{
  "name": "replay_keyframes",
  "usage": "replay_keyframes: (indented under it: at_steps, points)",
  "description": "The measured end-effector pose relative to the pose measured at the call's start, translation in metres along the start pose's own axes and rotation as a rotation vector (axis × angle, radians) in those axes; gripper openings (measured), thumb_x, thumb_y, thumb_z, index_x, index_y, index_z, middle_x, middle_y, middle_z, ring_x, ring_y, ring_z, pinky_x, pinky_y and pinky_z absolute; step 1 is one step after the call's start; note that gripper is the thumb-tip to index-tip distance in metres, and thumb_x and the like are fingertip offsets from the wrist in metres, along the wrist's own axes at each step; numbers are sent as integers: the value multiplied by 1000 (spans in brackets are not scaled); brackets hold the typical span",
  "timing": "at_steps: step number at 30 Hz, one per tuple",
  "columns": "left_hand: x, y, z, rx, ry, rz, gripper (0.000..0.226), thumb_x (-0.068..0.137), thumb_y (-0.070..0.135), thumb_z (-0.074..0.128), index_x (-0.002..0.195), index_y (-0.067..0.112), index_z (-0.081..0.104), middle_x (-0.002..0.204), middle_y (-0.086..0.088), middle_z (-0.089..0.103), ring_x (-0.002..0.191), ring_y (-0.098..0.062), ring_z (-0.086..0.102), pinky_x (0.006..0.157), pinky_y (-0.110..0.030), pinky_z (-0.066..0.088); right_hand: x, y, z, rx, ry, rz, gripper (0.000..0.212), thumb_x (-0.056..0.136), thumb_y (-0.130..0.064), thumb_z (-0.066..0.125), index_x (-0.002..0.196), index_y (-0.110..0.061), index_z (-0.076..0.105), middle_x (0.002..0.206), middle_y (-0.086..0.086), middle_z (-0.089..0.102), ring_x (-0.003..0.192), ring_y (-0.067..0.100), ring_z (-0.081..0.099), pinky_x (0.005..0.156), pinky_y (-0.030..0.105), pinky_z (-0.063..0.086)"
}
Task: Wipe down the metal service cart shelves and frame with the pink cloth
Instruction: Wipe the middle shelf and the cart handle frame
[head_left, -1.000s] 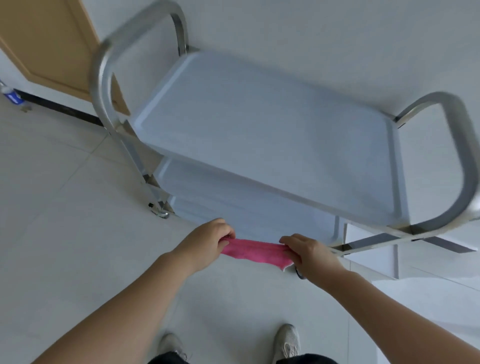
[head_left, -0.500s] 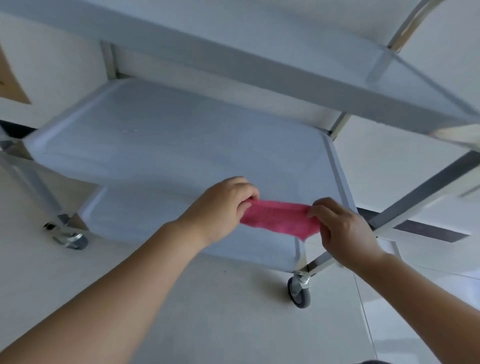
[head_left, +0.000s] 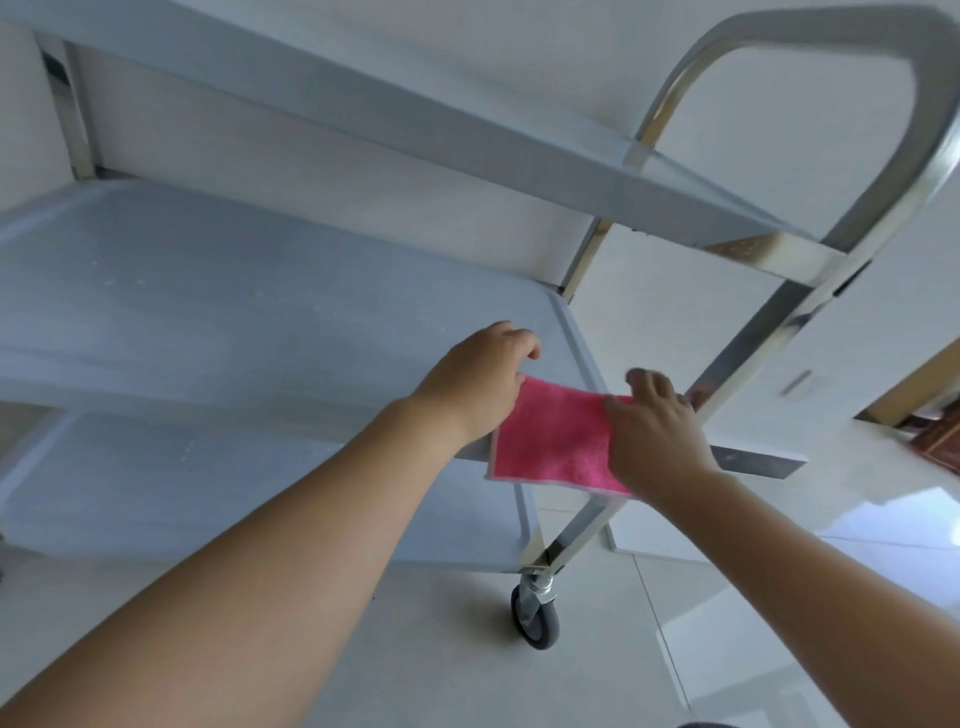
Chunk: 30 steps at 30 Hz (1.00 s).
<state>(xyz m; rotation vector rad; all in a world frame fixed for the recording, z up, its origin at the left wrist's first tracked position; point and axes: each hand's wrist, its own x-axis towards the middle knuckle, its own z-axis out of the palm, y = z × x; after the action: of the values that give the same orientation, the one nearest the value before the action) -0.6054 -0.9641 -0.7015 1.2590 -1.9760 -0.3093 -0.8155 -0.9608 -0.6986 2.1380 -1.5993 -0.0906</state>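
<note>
The metal service cart fills the view from low down, its middle shelf (head_left: 218, 291) in front of me, the top shelf (head_left: 363, 104) above and the bottom shelf (head_left: 208, 478) below. The pink cloth (head_left: 550, 441) hangs spread flat over the middle shelf's front right corner. My left hand (head_left: 478, 379) grips the cloth's left edge on the shelf. My right hand (head_left: 654, 431) holds its right side next to the shiny upright frame post (head_left: 769, 332).
A curved handle bar (head_left: 810, 31) rises at the cart's right end. A grey caster wheel (head_left: 535, 618) stands on the pale tiled floor (head_left: 467, 649) under the front right post. White wall lies behind; a wooden door edge (head_left: 914, 384) shows far right.
The view has dropped lower and shifted right along the cart. The cloth, held bunched between both hands before, is now unfolded into a flat square over the middle shelf's corner.
</note>
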Motion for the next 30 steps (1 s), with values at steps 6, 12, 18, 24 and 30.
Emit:
replay_keyframes:
  at_steps: [6, 12, 18, 24, 30]
  points:
    - [-35, -26, -8, 108, 10, 0, 18, 87, 12, 51, 100, 16, 62, 108, 0, 58, 101, -21, 54, 81, -39, 48, -1, -4, 21, 287, -162, -661, 54, 96, -20, 47, 146, -23, 25, 153, -4, 21, 140, 15, 26, 114, 36, 27]
    - [-54, -47, -14, 116, -46, -25, 16, 89, 18, 49, 98, 14, 62, 102, -1, 59, 98, -22, 53, 79, -39, 48, 15, -10, 36, 388, -226, -566, 50, 97, -46, 15, 143, -35, -2, 154, -13, 4, 143, 2, -1, 119, 32, 3]
    - [-67, -59, -14, 93, -47, 20, 17, 89, 20, 48, 92, 14, 63, 96, -1, 59, 94, -21, 51, 73, -38, 49, 22, -30, 31, 315, -147, -471, 52, 97, -29, 18, 141, -4, 29, 148, 16, 31, 137, 36, 30, 112, 49, 23]
    - [-79, -67, -23, 128, -52, -1, 21, 90, 24, 44, 84, 13, 60, 92, 0, 58, 93, -22, 51, 70, -33, 47, 38, -49, 25, -35, -390, -266, 52, 100, -16, 32, 147, -4, 12, 156, 18, 8, 144, 33, 6, 117, 43, 11]
    - [-79, -79, -27, 161, -22, 36, 25, 91, 25, 41, 97, 14, 63, 100, 1, 60, 97, -21, 52, 75, -36, 48, 32, -36, 10, 424, -151, -313, 54, 98, -44, 17, 144, -19, 28, 152, -6, 21, 144, 13, 13, 118, 36, 11]
